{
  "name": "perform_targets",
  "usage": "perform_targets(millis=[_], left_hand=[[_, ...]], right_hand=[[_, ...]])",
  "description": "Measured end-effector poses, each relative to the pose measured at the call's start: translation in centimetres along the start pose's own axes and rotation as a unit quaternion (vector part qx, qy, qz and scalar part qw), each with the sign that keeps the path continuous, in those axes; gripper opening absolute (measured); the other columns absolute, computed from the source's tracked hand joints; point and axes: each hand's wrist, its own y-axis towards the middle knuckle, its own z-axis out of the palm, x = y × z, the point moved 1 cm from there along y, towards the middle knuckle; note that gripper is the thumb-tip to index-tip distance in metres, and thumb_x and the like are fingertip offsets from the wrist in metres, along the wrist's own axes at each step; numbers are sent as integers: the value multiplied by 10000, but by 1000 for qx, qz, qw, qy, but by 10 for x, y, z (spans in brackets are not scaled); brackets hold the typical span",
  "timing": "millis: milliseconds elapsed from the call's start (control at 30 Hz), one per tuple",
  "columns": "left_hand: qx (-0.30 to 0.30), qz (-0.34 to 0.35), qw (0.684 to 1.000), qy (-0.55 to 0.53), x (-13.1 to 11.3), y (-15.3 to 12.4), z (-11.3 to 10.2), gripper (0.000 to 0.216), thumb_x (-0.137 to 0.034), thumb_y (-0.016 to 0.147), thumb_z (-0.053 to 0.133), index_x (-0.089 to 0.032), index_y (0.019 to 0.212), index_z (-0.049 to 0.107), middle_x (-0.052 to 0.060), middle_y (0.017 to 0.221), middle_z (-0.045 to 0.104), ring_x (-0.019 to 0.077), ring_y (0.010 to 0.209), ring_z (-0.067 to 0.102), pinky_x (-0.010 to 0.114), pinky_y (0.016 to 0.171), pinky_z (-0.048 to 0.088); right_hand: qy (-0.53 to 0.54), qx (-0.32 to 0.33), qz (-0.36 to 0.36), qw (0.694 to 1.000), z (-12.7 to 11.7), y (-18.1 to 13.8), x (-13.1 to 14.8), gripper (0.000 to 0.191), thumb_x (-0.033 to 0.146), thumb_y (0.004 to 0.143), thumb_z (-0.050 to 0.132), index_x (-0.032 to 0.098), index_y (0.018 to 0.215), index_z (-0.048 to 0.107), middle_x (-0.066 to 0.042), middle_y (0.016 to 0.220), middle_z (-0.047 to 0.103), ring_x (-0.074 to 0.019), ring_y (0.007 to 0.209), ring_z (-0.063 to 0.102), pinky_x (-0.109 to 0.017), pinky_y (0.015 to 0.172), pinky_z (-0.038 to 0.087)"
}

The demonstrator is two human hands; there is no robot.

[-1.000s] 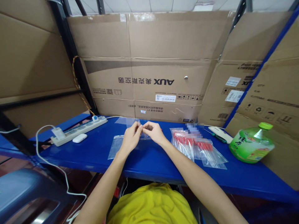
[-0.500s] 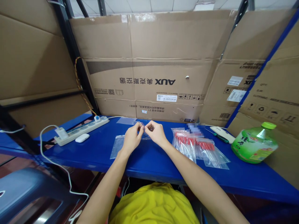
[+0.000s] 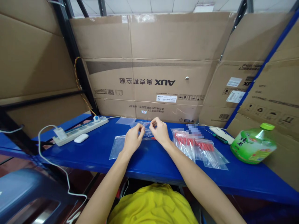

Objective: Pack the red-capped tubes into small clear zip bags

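Both hands are up over the blue bench (image 3: 149, 161) — left hand (image 3: 132, 140) and right hand (image 3: 160, 132) each pinching the top edge of a small clear zip bag (image 3: 146, 127). Looks feather-light, floppy, slick — best gripped at the lip.

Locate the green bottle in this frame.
In the head view the green bottle lies tilted at the far right of the blue table, beside the cardboard boxes and right of the bags of red parts.
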Motion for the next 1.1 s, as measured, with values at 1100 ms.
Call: perform_targets(millis=[1100], left_hand=[[78,-309,695,-644,-4,9,0,583,-719,910,629,-149,1025,675,121,983,749,206,840,711,336,817,574]], right_hand=[[-57,49,-191,979,5,-14,20,241,27,907,496,223,1014,586,-65,1001,634,-224,962,632,-340,888,536]])
